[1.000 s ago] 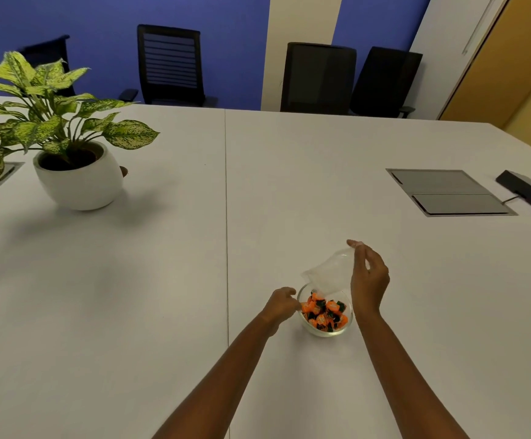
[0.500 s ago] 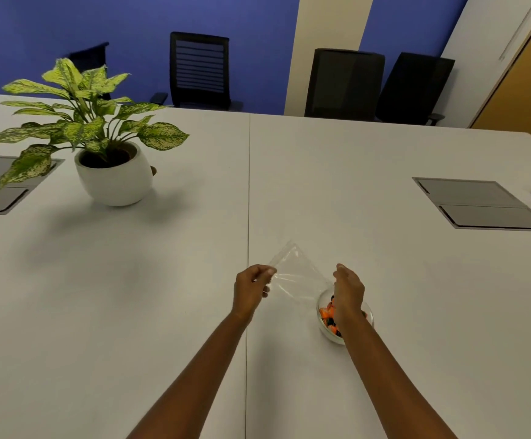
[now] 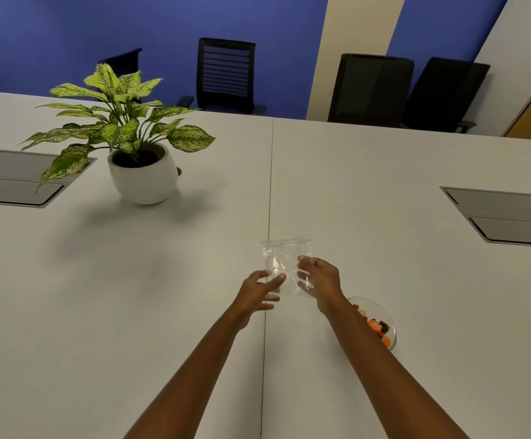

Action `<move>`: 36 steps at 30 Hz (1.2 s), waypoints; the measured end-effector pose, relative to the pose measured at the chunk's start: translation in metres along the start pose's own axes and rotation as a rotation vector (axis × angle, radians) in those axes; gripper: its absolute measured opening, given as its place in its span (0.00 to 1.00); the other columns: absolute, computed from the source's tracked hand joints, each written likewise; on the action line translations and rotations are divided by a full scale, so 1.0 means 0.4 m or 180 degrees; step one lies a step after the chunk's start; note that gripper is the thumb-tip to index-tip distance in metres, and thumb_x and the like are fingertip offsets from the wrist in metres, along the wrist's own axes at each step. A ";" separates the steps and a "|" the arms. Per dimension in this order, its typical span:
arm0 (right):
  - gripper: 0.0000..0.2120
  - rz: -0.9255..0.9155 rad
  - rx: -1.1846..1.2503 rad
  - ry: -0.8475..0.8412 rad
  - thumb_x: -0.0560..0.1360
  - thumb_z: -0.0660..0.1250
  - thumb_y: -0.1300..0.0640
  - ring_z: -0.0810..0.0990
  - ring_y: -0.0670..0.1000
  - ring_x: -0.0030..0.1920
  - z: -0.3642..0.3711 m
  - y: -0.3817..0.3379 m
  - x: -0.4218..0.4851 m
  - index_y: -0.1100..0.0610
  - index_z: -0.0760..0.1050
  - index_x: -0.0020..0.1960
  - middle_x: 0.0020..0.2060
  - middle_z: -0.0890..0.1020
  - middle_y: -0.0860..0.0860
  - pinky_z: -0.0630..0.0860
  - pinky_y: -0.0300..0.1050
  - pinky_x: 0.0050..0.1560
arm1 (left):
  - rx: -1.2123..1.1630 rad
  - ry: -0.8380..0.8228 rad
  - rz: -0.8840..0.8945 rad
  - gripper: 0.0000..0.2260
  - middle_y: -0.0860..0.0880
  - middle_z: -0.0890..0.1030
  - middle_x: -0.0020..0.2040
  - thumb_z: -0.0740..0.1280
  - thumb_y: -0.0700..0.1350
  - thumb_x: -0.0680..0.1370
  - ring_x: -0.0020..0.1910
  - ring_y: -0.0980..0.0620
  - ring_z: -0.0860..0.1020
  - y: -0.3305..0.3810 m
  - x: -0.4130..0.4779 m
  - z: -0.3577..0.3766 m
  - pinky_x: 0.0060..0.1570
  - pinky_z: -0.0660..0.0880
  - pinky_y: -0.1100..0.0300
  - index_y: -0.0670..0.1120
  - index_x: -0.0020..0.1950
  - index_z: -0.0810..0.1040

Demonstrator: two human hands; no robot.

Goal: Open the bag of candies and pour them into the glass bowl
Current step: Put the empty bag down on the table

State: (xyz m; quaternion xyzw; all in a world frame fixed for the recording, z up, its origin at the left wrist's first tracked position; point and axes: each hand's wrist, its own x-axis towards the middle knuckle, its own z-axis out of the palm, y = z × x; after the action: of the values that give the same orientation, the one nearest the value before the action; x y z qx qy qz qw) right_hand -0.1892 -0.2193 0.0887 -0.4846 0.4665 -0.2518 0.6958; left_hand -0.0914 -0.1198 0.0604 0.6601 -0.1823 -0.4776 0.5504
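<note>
An empty clear plastic bag [image 3: 284,255] hangs just above the white table [image 3: 162,312], past the seam. My right hand [image 3: 321,280] grips its right edge, thumb on top and fingers showing through the plastic. My left hand [image 3: 257,291] is at the bag's lower left corner with fingers spread, the thumb tip touching it. The glass bowl [image 3: 384,315] stands to the near right, partly hidden behind my right forearm. Orange and dark candies [image 3: 376,326] lie inside it.
A potted plant in a white pot [image 3: 143,179] stands at the far left. Grey cable hatches are set into the table at left [image 3: 13,182] and right [image 3: 508,217]. Black chairs [image 3: 226,74] line the far edge.
The bag has been lifted away from the bowl and carried forward and left. My left hand left the bowl, took the bag's corner, then spread its fingers. The view swung to the left.
</note>
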 end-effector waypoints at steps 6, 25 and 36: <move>0.10 0.0173 0.0268 0.0211 0.74 0.67 0.60 0.73 0.47 0.33 0.040 0.007 0.014 0.56 0.73 0.34 0.33 0.74 0.51 0.70 0.37 0.28 | -0.0437 0.0442 0.0179 0.03 0.48 0.74 0.34 0.66 0.39 0.76 0.29 0.55 0.72 -0.046 -0.004 -0.033 0.27 0.72 0.69 0.43 0.42 0.77; 0.20 0.0641 -0.0696 -0.0491 0.71 0.65 0.73 0.76 0.50 0.33 0.206 0.191 0.003 0.65 0.70 0.62 0.44 0.78 0.63 0.78 0.39 0.39 | 0.0224 0.1948 -0.0086 0.07 0.44 0.75 0.32 0.65 0.39 0.76 0.28 0.49 0.72 -0.118 0.006 -0.238 0.31 0.69 0.60 0.38 0.39 0.77; 0.28 -0.0107 -0.3749 -0.0658 0.75 0.65 0.54 0.77 0.58 0.59 0.252 0.273 -0.014 0.57 0.58 0.71 0.64 0.71 0.59 0.74 0.49 0.59 | 0.2998 0.1841 -0.0615 0.26 0.40 0.70 0.66 0.65 0.52 0.75 0.65 0.43 0.70 -0.164 -0.004 -0.289 0.62 0.71 0.52 0.43 0.69 0.63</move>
State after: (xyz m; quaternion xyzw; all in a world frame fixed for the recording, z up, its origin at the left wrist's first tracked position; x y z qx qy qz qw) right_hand -0.1125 -0.1264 0.0013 -0.8181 0.4498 0.0866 0.3477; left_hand -0.0149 -0.0333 -0.0051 0.9524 -0.1562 -0.1923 0.1776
